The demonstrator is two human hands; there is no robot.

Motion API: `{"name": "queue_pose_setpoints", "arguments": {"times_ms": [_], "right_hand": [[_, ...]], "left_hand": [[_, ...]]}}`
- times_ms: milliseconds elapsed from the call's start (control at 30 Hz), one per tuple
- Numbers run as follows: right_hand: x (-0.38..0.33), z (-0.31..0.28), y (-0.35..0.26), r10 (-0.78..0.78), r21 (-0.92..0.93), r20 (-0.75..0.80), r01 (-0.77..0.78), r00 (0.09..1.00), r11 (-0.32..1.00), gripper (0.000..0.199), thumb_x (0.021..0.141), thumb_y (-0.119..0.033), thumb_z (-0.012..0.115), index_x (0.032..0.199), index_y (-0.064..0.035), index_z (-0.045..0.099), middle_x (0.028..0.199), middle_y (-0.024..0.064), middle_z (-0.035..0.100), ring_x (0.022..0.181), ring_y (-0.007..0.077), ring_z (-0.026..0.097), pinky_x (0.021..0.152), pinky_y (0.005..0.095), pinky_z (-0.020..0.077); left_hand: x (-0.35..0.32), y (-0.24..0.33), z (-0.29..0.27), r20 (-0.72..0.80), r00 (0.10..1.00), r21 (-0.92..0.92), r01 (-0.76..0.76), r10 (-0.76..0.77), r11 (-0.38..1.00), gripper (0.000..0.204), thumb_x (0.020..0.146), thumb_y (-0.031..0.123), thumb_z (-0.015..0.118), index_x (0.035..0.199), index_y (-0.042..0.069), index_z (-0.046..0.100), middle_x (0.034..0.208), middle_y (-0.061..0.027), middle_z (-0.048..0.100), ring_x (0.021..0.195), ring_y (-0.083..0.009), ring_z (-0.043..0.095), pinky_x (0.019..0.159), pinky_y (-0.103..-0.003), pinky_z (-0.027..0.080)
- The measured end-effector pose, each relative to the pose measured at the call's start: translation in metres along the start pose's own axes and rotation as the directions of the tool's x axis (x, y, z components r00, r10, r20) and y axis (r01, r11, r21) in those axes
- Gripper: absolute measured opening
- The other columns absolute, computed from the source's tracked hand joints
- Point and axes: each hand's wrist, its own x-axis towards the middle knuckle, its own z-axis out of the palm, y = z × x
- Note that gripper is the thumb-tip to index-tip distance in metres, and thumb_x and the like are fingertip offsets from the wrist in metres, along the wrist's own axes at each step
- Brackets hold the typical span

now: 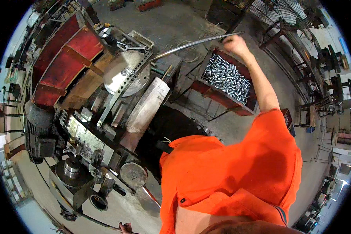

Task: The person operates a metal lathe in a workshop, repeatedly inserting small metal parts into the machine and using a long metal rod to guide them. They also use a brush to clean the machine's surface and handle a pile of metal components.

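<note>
My right hand point(236, 45) is stretched out to the far right, fingers closed round the end of a long metal lever point(191, 43). The lever slants down to the left, to a machine with a round steel disc point(125, 73) and a flat bar point(124, 87) pierced by a row of holes. At the bottom edge, only the fingers of my left hand point(125, 227) show, curled at a thin dark rod point(99, 223) that runs from the machine's lower end. The machine's bed carries a greasy metal block point(90, 137) and a cylindrical steel fitting point(71, 167).
A bin point(226, 80) full of small shiny metal cylinders stands on legs at the right. Red sheet-metal trays point(72, 58) and a dark motor point(39, 130) flank the machine's left side. A caged fan point(280, 13) and racks point(319, 74) stand beyond.
</note>
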Motion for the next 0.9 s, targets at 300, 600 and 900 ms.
{"name": "queue_pose_setpoints", "arguments": {"times_ms": [300, 600, 900], "right_hand": [[0.007, 0.147, 0.05, 0.075, -0.148, 0.191, -0.047, 0.979, 0.988, 0.041, 0.065, -0.025, 0.059, 0.098, -0.0014, 0.064, 0.115, 0.0192, 0.054, 0.108, 0.0299, 0.052, 0.093, 0.0345, 0.0422], [-0.013, 0.19, 0.081, 0.106, 0.075, -0.09, -0.1, 0.99, 0.992, 0.035, 0.058, -0.026, 0.062, 0.086, -0.0054, 0.069, 0.119, 0.0152, 0.054, 0.109, 0.0271, 0.051, 0.094, 0.0309, 0.041], [0.017, 0.2, 0.105, -0.297, -0.134, 0.015, 0.296, 0.955, 0.946, 0.019, 0.062, -0.023, 0.058, 0.074, -0.0113, 0.067, 0.099, 0.0069, 0.065, 0.104, 0.0249, 0.055, 0.088, 0.0299, 0.0443]], "left_hand": [[-0.009, -0.008, -0.014, -0.016, 1.0, -0.035, 0.018, -0.018, 0.999, 0.028, 0.081, 0.026, 0.065, 0.093, 0.002, 0.061, 0.058, -0.0071, 0.054, 0.051, -0.0186, 0.053, 0.052, -0.033, 0.049], [-0.006, 0.002, -0.009, -0.011, 1.0, -0.036, 0.015, -0.015, 0.999, 0.032, 0.08, 0.028, 0.065, 0.099, 0.003, 0.06, 0.059, -0.0061, 0.053, 0.054, -0.0183, 0.052, 0.055, -0.032, 0.049], [-0.014, -0.004, -0.024, 0.053, 0.998, -0.062, 0.017, -0.014, 0.998, 0.035, 0.081, 0.029, 0.064, 0.105, 0.005, 0.057, 0.062, -0.0059, 0.053, 0.06, -0.0185, 0.051, 0.062, -0.035, 0.047]]}}
